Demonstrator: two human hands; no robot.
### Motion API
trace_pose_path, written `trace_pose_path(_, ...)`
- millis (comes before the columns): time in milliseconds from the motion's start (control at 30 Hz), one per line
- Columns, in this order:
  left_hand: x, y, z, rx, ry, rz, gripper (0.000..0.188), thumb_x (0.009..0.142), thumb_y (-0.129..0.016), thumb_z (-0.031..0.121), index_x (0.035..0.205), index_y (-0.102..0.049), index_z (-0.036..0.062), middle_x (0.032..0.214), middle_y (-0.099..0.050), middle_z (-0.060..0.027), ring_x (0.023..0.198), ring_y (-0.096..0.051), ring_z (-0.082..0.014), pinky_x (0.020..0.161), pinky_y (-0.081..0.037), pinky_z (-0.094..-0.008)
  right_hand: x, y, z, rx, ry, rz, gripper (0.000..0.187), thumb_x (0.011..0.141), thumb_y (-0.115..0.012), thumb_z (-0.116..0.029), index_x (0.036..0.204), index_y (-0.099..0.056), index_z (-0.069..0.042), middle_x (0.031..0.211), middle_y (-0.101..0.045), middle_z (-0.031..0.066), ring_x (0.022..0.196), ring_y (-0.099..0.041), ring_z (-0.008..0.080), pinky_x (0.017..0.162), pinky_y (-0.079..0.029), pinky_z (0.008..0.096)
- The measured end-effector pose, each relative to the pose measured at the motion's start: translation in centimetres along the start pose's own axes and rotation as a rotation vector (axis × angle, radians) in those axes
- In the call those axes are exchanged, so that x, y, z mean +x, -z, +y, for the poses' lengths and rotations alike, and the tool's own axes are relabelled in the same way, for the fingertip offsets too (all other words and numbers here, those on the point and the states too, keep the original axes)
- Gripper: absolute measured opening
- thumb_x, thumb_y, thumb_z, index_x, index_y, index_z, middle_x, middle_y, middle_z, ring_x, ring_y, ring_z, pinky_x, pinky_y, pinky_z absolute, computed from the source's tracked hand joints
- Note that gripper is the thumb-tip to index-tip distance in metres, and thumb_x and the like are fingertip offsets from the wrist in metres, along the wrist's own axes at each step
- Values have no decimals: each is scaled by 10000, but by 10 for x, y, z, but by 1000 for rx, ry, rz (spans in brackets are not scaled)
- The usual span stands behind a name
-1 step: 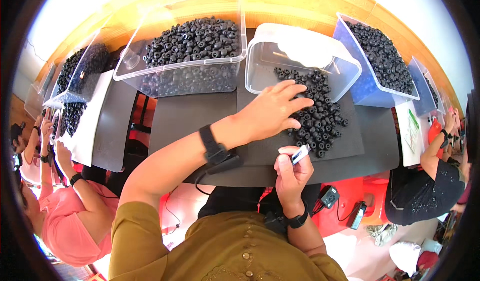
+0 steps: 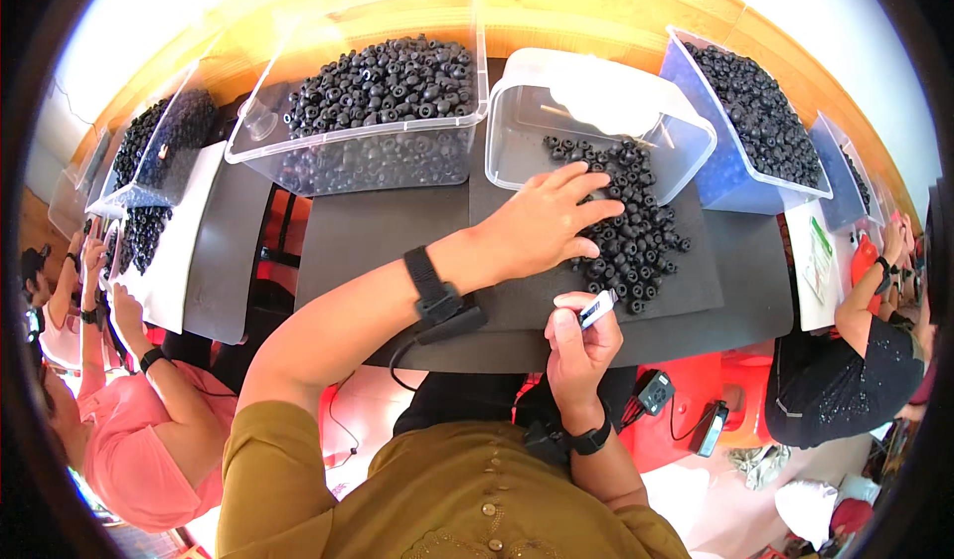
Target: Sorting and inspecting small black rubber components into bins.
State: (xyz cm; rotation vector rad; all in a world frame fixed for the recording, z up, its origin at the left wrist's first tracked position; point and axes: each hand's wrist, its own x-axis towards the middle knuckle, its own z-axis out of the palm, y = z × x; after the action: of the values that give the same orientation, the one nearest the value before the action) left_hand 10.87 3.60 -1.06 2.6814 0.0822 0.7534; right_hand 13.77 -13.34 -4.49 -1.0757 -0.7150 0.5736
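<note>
My left hand reaches over a pile of small black round pieces with holes, fingers spread and palm down. Its fingertips lie at the pile's left side; whether they touch any piece I cannot tell. My right hand, nearer to me, pinches a small white-handled tool with a metal tip between thumb and fingers. That tip points up toward the pile's near edge. The pieces spill from a clear plastic bin lying on its side onto a dark mat.
Left of the tipped bin stands a clear bin full of black pieces. A bluish bin of them stands on the right. The dark table curves toward me. Co-workers sit on both sides, one in a pink top. A cable hangs from my left wrist strap.
</note>
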Motion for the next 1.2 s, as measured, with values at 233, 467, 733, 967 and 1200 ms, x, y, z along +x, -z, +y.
trace_pose_path(233,-25,9,-2,2,32,-144,434,806,-642,192,1214,-531,94,1329,-453,-130,1265,-388,-333,1017,-365,-436,1,2,-1,80,-33,19,78,855,-579,4,926,-591,35,779,-573,25,623,-512,63,559,-414,198)
trace_pose_path(467,-61,42,-5,-312,231,-36,348,746,-621,-67,1074,-623,49,1253,-523,-143,1121,-533,-342,959,-442,-382,2,2,-1,133,-42,9,107,883,-568,-25,975,-571,30,743,-538,6,608,-490,62,556,-393,197)
trace_pose_path(733,-69,43,-7,-340,410,15,239,770,-631,-58,996,-619,19,1084,-573,-113,914,-609,-241,733,-521,-304,4,-1,-3,52,-55,-4,103,879,-580,-31,969,-578,21,726,-536,-10,615,-490,51,560,-396,191)
trace_pose_path(967,-79,38,2,-301,387,121,190,758,-653,-21,940,-614,14,958,-582,-107,863,-597,-280,725,-496,-326,3,-1,-2,27,-67,-6,97,875,-583,-22,963,-582,19,727,-535,-12,620,-490,48,564,-398,188)
trace_pose_path(1200,-80,43,13,-465,436,30,148,761,-642,-32,902,-616,8,943,-589,-123,820,-607,-267,714,-503,-313,4,-2,-3,3,-55,-20,92,875,-582,-18,958,-583,21,737,-540,-9,618,-490,45,558,-395,184)
